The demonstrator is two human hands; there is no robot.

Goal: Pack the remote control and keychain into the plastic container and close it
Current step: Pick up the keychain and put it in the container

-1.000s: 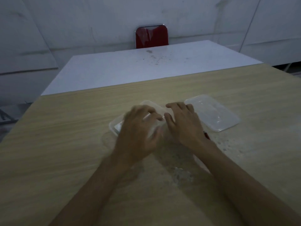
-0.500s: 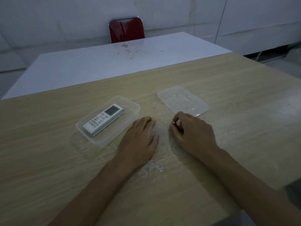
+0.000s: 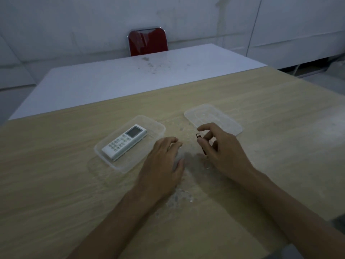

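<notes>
A white remote control (image 3: 124, 142) lies diagonally inside the clear plastic container (image 3: 158, 128) on the wooden table. The container's clear lid (image 3: 224, 118) lies flat to the right of it. My right hand (image 3: 222, 152) hovers between container and lid, thumb and forefinger pinching a small dark keychain (image 3: 199, 135) whose lower part hangs under the palm. My left hand (image 3: 164, 161) rests palm down on the table just right of the container, fingers loosely spread and holding nothing.
The wooden table (image 3: 74, 193) has a patch of white scuffs (image 3: 179, 198) near my forearms. A white table (image 3: 121, 79) butts against its far edge, with a red chair (image 3: 147, 41) behind it by the wall.
Both hands have come off the container, leaving the remote inside it. My right hand has lifted the keychain off the table between thumb and forefinger. The view has shifted.
</notes>
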